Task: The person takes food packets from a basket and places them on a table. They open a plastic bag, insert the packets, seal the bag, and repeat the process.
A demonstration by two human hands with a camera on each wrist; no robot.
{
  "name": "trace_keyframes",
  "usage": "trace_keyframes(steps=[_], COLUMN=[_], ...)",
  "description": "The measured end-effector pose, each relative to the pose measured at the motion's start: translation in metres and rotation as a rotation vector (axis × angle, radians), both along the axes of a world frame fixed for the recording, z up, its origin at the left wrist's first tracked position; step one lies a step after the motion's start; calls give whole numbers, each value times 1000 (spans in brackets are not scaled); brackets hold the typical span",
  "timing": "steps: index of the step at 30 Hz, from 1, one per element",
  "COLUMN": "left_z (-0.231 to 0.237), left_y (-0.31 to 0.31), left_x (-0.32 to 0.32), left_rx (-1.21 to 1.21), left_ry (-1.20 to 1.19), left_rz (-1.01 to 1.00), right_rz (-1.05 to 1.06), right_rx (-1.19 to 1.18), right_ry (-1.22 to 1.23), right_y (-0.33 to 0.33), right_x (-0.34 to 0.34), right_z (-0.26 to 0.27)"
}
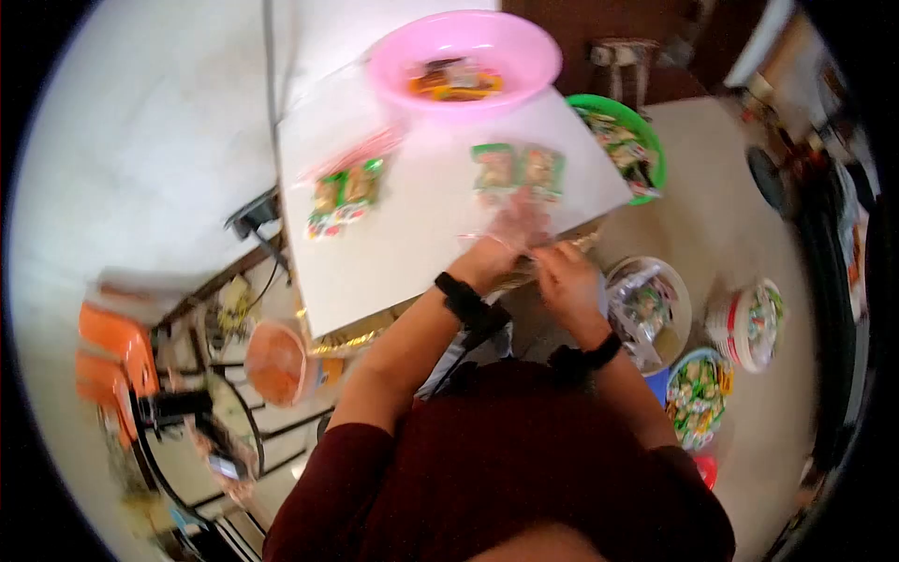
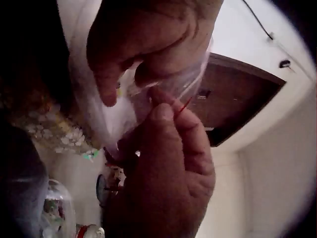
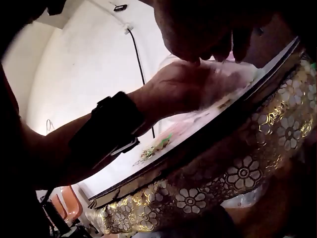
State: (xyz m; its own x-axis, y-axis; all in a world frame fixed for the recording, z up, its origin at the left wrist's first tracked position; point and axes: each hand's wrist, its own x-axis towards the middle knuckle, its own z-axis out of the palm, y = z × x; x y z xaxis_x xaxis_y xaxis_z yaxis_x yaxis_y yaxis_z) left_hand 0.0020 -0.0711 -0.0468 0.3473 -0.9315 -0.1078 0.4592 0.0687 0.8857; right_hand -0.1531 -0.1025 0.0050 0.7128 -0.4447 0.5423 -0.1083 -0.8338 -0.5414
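A clear plastic bag (image 2: 106, 116) with a thin red line at its mouth covers my left hand (image 1: 518, 228), which reaches toward two green-edged snack packets (image 1: 518, 169) near the table's front edge. In the left wrist view, the left hand's fingers bend loosely and have a gap between them. Just beside the left wrist, my right hand (image 1: 568, 281) pinches the bag's edge between thumb and forefinger. Another pair of green snack packets (image 1: 345, 192) lies farther left on the white tabletop (image 1: 412, 220). Blur softens the left fingertips in the head view.
A pink basin (image 1: 384, 80) holding packets stands at the table's back, near flat red-edged plastic bags (image 1: 361, 153). To the right are a green basin (image 1: 660, 155) of packets, a white bucket (image 1: 686, 309) and a blue-rimmed tub (image 1: 698, 354). An orange chair (image 1: 117, 342) stands at left.
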Motion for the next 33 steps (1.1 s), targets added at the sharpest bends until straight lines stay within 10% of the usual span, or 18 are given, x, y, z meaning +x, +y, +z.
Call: trace_keyframes(steps=[4, 7, 9, 11, 16, 25, 33], left_z=[35, 79, 87, 66, 62, 49, 46], left_y=[72, 136, 164, 179, 176, 151, 183], left_x=[5, 18, 47, 96, 159, 159, 142], left_rx=[139, 148, 392, 503, 876, 1056, 481], left_ry=[-687, -773, -496, -1177, -1503, -1432, -342], left_rz=[-241, -263, -129, 265, 720, 638, 520], right_rz=[-5, 31, 42, 50, 40, 24, 6], right_rx=[39, 34, 14, 8, 27, -40, 21], right_ry=[55, 19, 15, 24, 93, 81, 42], right_y=[2, 4, 4, 5, 10, 15, 8], right_x=[3, 6, 7, 6, 6, 4, 4], right_z=[-1, 1, 0, -1, -1, 7, 10])
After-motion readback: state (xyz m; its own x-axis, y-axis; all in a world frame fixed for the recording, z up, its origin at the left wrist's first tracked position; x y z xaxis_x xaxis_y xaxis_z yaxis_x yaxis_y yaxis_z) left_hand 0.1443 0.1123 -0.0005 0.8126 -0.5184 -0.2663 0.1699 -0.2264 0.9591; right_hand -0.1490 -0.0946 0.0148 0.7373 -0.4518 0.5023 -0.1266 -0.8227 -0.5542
